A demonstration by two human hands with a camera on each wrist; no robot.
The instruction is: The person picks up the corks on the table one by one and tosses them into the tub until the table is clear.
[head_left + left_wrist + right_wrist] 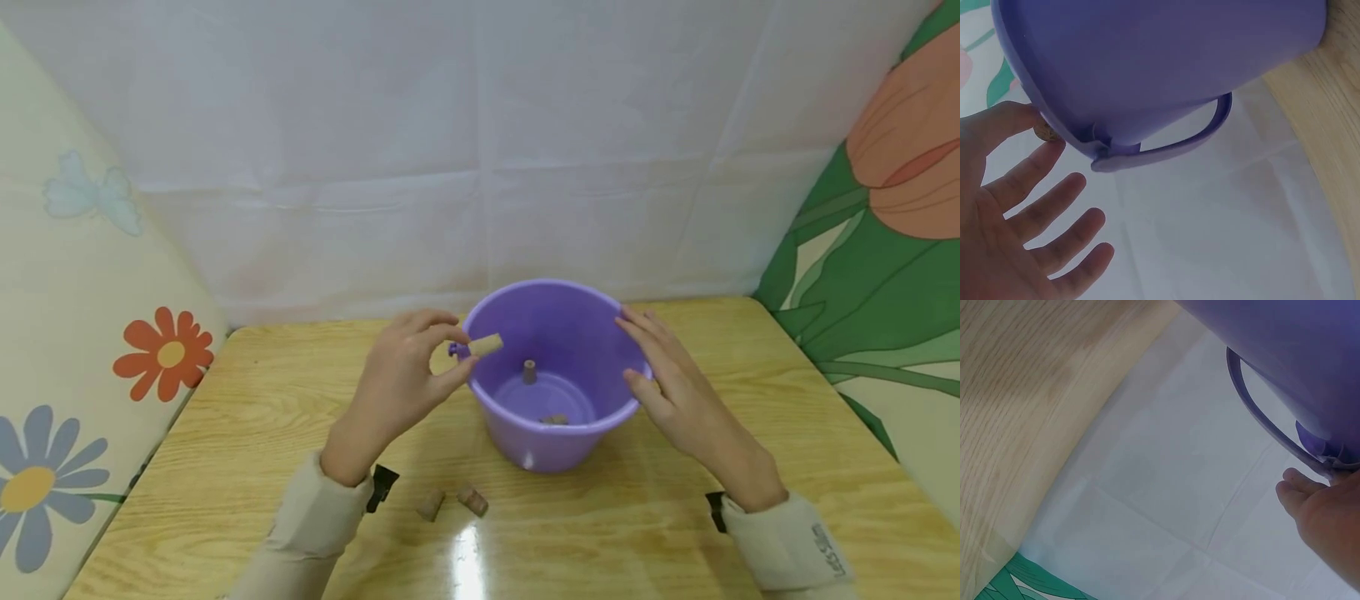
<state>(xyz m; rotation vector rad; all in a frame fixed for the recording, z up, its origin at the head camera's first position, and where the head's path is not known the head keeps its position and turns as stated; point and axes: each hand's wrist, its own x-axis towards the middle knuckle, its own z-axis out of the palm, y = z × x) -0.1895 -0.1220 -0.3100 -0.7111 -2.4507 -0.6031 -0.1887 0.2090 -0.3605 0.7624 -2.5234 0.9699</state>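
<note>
My left hand (401,367) pinches a light brown cork (486,345) between thumb and index finger, over the left rim of a purple bucket (517,437). In the left wrist view the end of this cork (1045,131) shows beside the rim, and the other three fingers (1063,203) are spread. My right hand (675,392) is at the bucket's right rim, its fingers fairly straight and the thumb tip over the edge. Inside the bucket one cork (529,372) stands upright on the bottom; another (555,419) lies partly hidden behind the near rim.
Two corks, one (431,505) beside the other (472,500), lie on the wooden table (615,533) in front of the bucket. A purple handle (1260,415) hangs along the bucket's far side. White cloth (375,167) hangs behind the table, with flower-patterned panels at both sides.
</note>
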